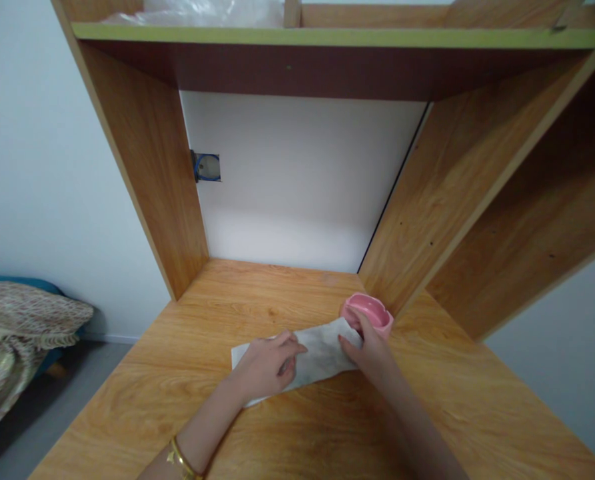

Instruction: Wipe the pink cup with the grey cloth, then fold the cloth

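A white folded cloth [322,350] with faint grey marks lies aslant on the wooden desktop, its right end slightly raised. My left hand [267,363] rests on the cloth's left part, with fingers loosely bent and apart, the index stretched to the right. At the cloth's right end, my right hand [370,347] grips the edge between thumb and fingers. Just behind that hand stands a pink ashtray-like bowl [372,312] with a notched rim; my right fingers cover part of its front, and I cannot tell whether they touch it.
The desktop [187,373] runs between wooden side panels [142,160]. A shelf [327,37] with clear plastic [212,12] on it crosses above. An uncovered wall box [208,167] shows blue wire. At the left, a patterned blanket [22,320] drapes over blue furniture.
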Demonstrator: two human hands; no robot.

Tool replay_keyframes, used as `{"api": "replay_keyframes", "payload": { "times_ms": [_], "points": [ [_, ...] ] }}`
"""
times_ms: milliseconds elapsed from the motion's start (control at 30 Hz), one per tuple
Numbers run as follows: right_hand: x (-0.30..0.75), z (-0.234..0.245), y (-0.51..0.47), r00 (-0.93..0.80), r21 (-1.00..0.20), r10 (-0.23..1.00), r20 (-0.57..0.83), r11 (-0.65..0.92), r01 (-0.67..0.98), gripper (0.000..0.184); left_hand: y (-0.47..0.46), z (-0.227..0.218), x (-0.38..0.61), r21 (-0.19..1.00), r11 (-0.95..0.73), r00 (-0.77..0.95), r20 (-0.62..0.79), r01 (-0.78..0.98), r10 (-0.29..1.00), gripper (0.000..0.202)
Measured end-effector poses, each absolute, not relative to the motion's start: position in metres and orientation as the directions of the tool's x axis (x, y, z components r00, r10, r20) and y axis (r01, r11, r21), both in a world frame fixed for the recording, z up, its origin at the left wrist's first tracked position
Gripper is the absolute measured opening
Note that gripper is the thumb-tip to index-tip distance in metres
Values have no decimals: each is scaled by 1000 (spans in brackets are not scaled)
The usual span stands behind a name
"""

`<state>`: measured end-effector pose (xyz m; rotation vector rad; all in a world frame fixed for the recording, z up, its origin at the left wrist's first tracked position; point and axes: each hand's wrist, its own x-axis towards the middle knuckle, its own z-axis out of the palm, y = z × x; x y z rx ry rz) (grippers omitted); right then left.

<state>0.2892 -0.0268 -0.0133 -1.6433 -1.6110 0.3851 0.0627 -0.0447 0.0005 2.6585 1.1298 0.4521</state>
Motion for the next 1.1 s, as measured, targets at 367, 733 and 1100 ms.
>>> {"api": "replay_keyframes", "payload": {
  "times_ms": [367,733,1100],
  "points": [
    [301,-17,-21,187,-915,950,252,171,366,46,-45,-5,67,266,-668,657,141,695,741,41],
    [239,28,-35,83,-900,927,366,330,283,47,-37,-2,56,394,-623,551,292,675,782,35],
    [152,-1,-44,-116,-843,935,334,352,406,54,-7,0,11,701,-309,-137,502,643,854,18]
  ]
}}
